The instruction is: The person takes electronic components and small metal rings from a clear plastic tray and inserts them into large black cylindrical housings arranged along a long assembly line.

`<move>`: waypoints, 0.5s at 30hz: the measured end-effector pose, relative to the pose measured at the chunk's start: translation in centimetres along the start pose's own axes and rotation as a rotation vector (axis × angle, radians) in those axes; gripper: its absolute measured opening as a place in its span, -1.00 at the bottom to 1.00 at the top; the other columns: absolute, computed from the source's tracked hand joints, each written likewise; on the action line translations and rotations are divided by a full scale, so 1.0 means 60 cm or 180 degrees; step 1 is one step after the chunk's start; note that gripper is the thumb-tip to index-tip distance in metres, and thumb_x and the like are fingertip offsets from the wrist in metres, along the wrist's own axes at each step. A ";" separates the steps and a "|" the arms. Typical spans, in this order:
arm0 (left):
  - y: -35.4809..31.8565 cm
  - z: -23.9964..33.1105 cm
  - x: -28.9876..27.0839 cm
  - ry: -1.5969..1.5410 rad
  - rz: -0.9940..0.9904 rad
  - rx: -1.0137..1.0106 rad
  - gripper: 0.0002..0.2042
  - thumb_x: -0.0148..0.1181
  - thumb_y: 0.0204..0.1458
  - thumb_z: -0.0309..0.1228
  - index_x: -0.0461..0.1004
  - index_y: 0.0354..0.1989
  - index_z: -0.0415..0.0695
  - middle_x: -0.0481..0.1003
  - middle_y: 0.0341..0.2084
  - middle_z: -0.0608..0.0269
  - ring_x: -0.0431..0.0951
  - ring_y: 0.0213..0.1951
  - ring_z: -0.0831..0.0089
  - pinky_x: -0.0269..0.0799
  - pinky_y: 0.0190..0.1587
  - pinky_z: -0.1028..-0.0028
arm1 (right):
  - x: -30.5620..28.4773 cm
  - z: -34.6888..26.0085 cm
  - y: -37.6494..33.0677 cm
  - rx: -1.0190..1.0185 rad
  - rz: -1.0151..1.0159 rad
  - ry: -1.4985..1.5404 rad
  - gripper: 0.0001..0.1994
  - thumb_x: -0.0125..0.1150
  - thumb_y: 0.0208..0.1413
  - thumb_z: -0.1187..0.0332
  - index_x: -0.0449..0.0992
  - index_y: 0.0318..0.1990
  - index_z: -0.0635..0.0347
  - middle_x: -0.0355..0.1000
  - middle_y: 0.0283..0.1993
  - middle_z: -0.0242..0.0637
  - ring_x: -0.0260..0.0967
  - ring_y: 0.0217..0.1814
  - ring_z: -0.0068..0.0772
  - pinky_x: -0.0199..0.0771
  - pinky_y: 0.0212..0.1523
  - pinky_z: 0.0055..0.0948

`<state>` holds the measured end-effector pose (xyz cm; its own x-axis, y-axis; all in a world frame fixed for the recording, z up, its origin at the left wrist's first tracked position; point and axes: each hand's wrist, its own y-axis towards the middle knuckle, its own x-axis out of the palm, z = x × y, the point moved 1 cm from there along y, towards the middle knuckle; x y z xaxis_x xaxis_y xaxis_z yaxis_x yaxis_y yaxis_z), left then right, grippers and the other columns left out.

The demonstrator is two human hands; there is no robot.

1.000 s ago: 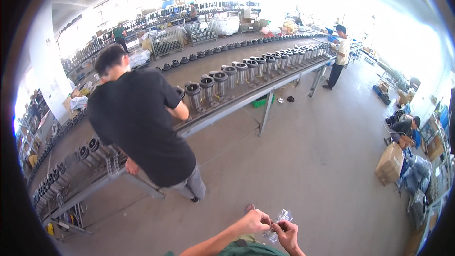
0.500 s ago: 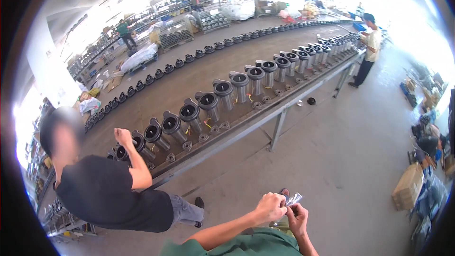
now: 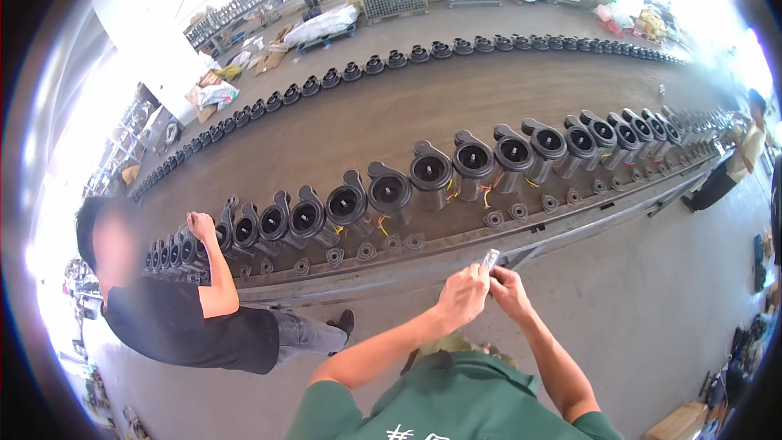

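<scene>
My left hand (image 3: 464, 293) and my right hand (image 3: 510, 290) meet in front of my body, just short of the table's front edge. Both have their fingers closed in a pinch on a small clear plastic bag (image 3: 491, 258), whose end pokes up between them; its contents are too small to make out. Beyond them on the table (image 3: 326, 147) runs a long row of upright metal cylinders with black round open tops (image 3: 432, 169), several with coloured wires. Small flat flange-like parts (image 3: 494, 218) lie along the front edge.
At my left, a person in a dark shirt (image 3: 179, 318) reaches a hand (image 3: 201, 226) over the row. Another person (image 3: 737, 159) stands at the far right end. A second row of black round parts (image 3: 374, 64) curves along the far side. A cardboard box (image 3: 676, 422) lies lower right.
The view has turned, bringing the table's row nearer in front of me. My hands have risen towards the table edge, still holding the bag, and less of it shows.
</scene>
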<state>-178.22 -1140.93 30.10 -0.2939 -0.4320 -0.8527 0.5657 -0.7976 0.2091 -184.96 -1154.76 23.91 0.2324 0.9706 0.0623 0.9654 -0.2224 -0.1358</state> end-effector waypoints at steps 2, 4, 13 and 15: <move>0.061 -0.051 -0.007 0.0493 0.0109 0.0083 -0.81 0.13 -0.05 -0.48 0.47 -0.28 -0.31 0.53 -0.34 -0.03 0.59 -0.25 0.07 0.52 -0.19 0.22 | 0.004 0.018 0.082 -0.0153 0.0226 -0.0084 -0.85 0.18 0.25 0.40 0.55 -0.30 0.31 0.42 -0.44 -0.54 0.27 -0.35 -0.73 0.32 -0.34 -0.59; 0.109 -0.103 -0.009 0.1081 0.0164 0.0097 -0.85 0.16 -0.03 -0.37 0.52 -0.35 -0.18 0.54 -0.36 0.11 0.59 -0.26 0.21 0.48 -0.23 0.30 | 0.032 0.023 0.136 -0.0407 0.0554 0.0506 -0.89 0.12 0.26 0.45 0.53 -0.23 0.30 0.40 -0.36 -0.57 0.22 -0.32 -0.75 0.28 -0.33 -0.62; 0.188 -0.227 0.142 0.1861 -0.0359 0.0384 -0.66 0.04 0.11 -0.29 0.60 -0.22 -0.34 0.48 0.03 -0.35 0.43 0.15 -0.27 0.42 0.11 -0.01 | -0.004 0.214 0.250 -0.0283 0.0597 0.0989 -0.85 0.00 0.37 0.43 0.51 -0.14 0.25 0.52 -0.17 -0.46 0.38 -0.14 -0.64 0.43 -0.14 -0.52; 0.173 -0.226 0.201 0.1694 -0.0324 0.0315 -0.64 0.02 0.14 -0.31 0.57 -0.16 -0.41 0.44 0.07 -0.41 0.48 0.10 -0.28 0.46 0.07 -0.05 | -0.044 0.250 0.232 0.0012 0.0267 0.0928 -0.78 0.00 0.36 0.36 0.51 -0.01 0.27 0.52 -0.06 -0.38 0.42 -0.06 -0.56 0.46 -0.04 -0.47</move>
<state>-165.44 -1148.72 15.48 0.1014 -0.0987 -0.9899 0.4720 -0.8712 0.1352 -173.92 -1159.04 7.03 0.3359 0.8815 0.3318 0.9411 -0.2998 -0.1561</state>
